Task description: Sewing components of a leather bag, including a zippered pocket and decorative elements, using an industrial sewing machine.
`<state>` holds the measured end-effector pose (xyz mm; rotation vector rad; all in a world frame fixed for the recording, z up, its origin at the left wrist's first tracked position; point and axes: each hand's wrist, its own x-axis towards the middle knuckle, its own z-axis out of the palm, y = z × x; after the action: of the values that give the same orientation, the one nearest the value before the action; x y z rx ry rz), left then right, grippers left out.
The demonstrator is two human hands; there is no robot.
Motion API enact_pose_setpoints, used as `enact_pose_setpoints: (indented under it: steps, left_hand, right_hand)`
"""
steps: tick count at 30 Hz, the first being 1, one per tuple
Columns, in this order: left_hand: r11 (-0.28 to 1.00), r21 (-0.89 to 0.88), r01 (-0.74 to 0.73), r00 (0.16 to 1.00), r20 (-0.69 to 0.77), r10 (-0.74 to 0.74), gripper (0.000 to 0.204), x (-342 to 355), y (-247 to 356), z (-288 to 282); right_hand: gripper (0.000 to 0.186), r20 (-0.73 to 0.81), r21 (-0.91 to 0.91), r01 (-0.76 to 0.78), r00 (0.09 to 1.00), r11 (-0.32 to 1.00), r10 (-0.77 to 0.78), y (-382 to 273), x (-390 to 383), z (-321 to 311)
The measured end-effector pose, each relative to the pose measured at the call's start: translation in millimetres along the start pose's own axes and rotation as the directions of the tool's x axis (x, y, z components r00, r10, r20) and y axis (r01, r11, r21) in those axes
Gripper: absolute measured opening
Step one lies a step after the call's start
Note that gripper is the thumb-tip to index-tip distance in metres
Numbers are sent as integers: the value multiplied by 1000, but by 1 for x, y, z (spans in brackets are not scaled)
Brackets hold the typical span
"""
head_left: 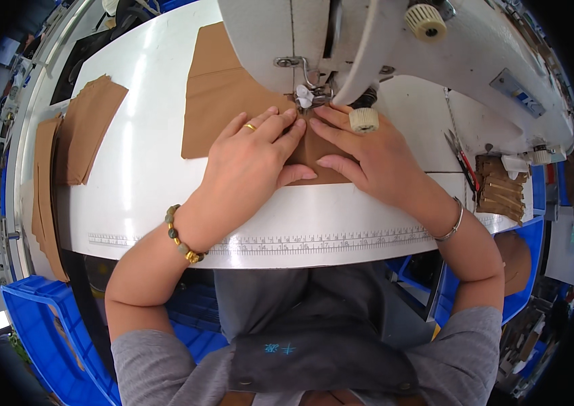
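A tan piece of fabric (214,81) lies on the white table under the presser foot (305,99) of a white sewing machine (449,47). My left hand (250,155) lies on the fabric left of the foot, its fingers loosely spread and fingertips resting on the cloth, a gold ring on one finger. My right hand (375,152) rests on the fabric right of the foot, fingers stretched toward the needle area, thumb pointing left. The needle tip is hard to make out.
Stacks of tan cut pieces (91,128) lie at the left. Scissors (466,169) and a bundle of small brown strips (500,189) lie at the right. A ruler scale (267,243) runs along the table's front edge (280,260). Blue bins (40,338) stand below at both sides.
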<state>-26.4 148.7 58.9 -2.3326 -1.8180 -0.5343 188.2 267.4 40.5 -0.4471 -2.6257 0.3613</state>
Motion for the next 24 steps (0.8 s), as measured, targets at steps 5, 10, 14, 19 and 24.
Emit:
enact_pose_setpoints:
  steps: [5, 10, 14, 19, 24]
  left_hand:
    - [1000, 5, -10, 1000, 2, 10, 68, 2, -3, 2]
    - [1000, 4, -15, 1000, -6, 15, 68, 2, -4, 2]
    - [1000, -6, -10, 1000, -9, 10, 68, 3, -4, 3]
    - [1000, -2, -16, 1000, -8, 16, 67, 4, -4, 4]
    - [1000, -17, -10, 1000, -17, 9, 66, 3, -4, 4]
  right_hand:
    - [50, 11, 3, -7, 1000, 1000, 7, 2, -1, 2]
    - [50, 5, 0, -13, 1000, 1000, 13, 2, 1, 2]
    - [49, 8, 1, -5, 1000, 1000, 5, 1, 2, 0]
    - [49, 16, -8, -11, 1000, 1000, 11, 3, 0, 1]
    - [49, 2, -3, -12, 1000, 1000, 12, 1, 2, 1]
